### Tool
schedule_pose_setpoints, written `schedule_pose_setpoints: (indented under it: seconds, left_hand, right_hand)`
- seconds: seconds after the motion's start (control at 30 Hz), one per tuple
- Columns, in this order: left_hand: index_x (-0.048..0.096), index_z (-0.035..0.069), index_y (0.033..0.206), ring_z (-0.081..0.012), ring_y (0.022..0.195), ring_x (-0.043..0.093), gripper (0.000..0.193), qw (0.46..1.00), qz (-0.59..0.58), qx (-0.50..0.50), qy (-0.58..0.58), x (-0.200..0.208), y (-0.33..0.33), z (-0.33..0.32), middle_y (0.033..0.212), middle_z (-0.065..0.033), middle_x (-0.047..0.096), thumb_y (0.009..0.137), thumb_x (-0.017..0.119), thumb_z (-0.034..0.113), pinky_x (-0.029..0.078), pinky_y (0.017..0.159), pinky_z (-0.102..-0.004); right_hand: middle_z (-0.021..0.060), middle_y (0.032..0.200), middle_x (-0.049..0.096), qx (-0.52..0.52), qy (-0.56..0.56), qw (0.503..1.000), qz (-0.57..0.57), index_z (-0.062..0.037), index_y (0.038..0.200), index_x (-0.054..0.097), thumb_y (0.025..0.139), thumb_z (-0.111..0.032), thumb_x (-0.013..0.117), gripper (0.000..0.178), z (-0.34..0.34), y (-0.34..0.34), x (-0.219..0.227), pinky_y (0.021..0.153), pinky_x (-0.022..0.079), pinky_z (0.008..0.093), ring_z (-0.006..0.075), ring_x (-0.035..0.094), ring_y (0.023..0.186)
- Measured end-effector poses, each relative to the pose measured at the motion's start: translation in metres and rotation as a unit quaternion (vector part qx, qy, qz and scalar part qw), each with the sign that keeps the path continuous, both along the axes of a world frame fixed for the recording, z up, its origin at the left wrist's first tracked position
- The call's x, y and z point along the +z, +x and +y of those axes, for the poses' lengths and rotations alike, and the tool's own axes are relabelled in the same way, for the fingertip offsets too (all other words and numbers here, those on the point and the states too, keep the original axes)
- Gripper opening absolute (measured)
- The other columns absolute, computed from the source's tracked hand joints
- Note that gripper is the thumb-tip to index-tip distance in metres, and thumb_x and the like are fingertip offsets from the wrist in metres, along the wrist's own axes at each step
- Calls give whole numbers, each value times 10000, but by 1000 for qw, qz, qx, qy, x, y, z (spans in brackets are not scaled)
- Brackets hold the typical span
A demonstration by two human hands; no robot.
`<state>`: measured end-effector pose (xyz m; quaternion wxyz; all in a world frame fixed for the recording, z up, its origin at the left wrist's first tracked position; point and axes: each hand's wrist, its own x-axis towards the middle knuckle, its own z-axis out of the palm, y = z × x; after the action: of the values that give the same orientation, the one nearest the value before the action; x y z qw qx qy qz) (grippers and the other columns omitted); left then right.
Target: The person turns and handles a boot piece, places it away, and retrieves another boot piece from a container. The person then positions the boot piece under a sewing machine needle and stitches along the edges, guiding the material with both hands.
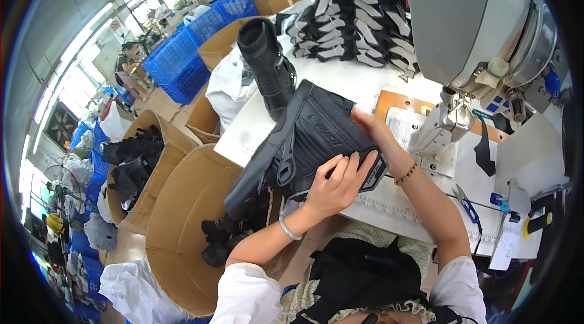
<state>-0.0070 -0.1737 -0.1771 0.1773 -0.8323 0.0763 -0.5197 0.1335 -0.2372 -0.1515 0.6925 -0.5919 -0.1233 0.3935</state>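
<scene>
A tall black boot (292, 141) with ribbed panels lies tilted between my hands, its sole toward the left and its shaft opening toward the lower right. My left hand (338, 183) rests on the near side of the shaft, fingers bent against it close to the top edge. On the far side, my right hand (378, 135) grips the shaft, some of its fingers hidden behind the boot. A second black boot (263, 62) stands upright on the white table (246, 135), just beyond the held one.
A grey sewing machine (453, 14) rises at the right. Blue-handled scissors (467, 205) lie near the table's right edge. Stacked black and grey cut pieces (359, 20) cover the table's back. Open cardboard boxes (182, 220) with black items stand at the left, before blue crates (176, 62).
</scene>
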Motion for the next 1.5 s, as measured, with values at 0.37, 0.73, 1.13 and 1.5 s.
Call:
schedule_pose_setpoints:
  seconds: [0.37, 0.73, 1.13, 1.5]
  left_hand:
    - [677, 145, 1048, -158, 928, 484, 354, 999, 8, -31, -31, -18, 3, 2, 1025, -45, 544, 711, 573, 111, 426, 834, -297]
    - [688, 163, 1019, -160, 880, 526, 350, 988, 36, -150, -13, -27, -21, 16, 992, -50, 568, 700, 569, 82, 460, 811, -290]
    - [645, -9, 992, -323, 1051, 553, 363, 925, 64, -245, -284, -5, -30, 22, 1124, -172, 529, 637, 711, 30, 472, 881, -411]
    - [620, -50, 977, -107, 830, 569, 184, 702, -143, -274, -641, 90, -35, 88, 924, -49, 632, 796, 641, -26, 455, 780, -262]
  right_hand:
    - [53, 894, 603, 67, 24, 997, -35, -27, 991, 578, 884, -416, 532, 406, -6, 7, -10, 660, 465, 190, 91, 573, 738]
    - [57, 852, 597, 21, -2, 986, -164, 6, 1001, 562, 882, -187, 568, 227, -5, 14, -59, 596, 482, 240, 111, 573, 699]
    - [46, 916, 599, -26, 9, 954, -298, -45, 1067, 500, 884, -201, 575, 252, -49, 2, -10, 580, 452, 209, 98, 571, 747]
    - [171, 1194, 507, 115, 15, 924, -364, -26, 1275, 404, 857, -180, 609, 490, -13, -17, -4, 861, 461, 358, 249, 531, 1092]
